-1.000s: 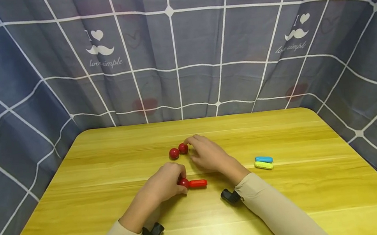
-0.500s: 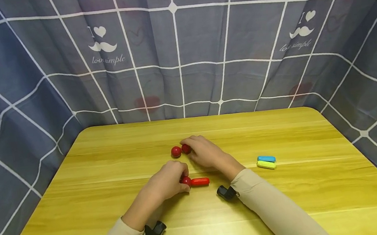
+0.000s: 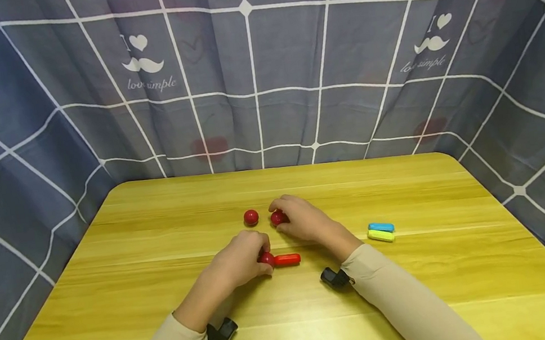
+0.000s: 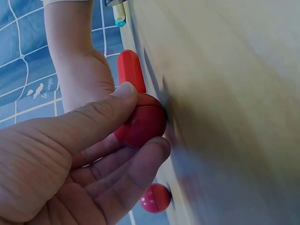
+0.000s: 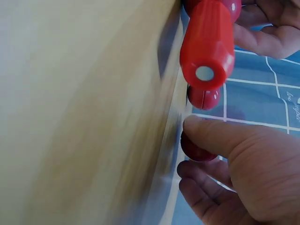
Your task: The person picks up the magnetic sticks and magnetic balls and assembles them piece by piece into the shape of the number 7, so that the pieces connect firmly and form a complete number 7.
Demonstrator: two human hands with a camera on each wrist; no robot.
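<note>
Near the table's middle my left hand (image 3: 240, 259) pinches a red ball (image 3: 267, 259) between thumb and fingers. A short red rod (image 3: 287, 259) meets the ball's right side, end on; in the right wrist view the rod (image 5: 208, 44) shows a round silvery spot in its near end. Farther back, my right hand (image 3: 306, 219) holds a second red ball (image 3: 277, 218), its thumb on one side of the ball (image 5: 198, 149) in the right wrist view. A third red ball (image 3: 251, 217) sits to its left, untouched by either hand.
Blue (image 3: 381, 227) and yellow (image 3: 381, 235) rods lie side by side on the right of the wooden table (image 3: 133, 238). A grey checked curtain (image 3: 225, 119) hangs behind the table and along both sides.
My right hand has closed its fingers round the second ball and drawn it rightward, away from the third ball. The left hand keeps its hold on the first ball, almost in place.
</note>
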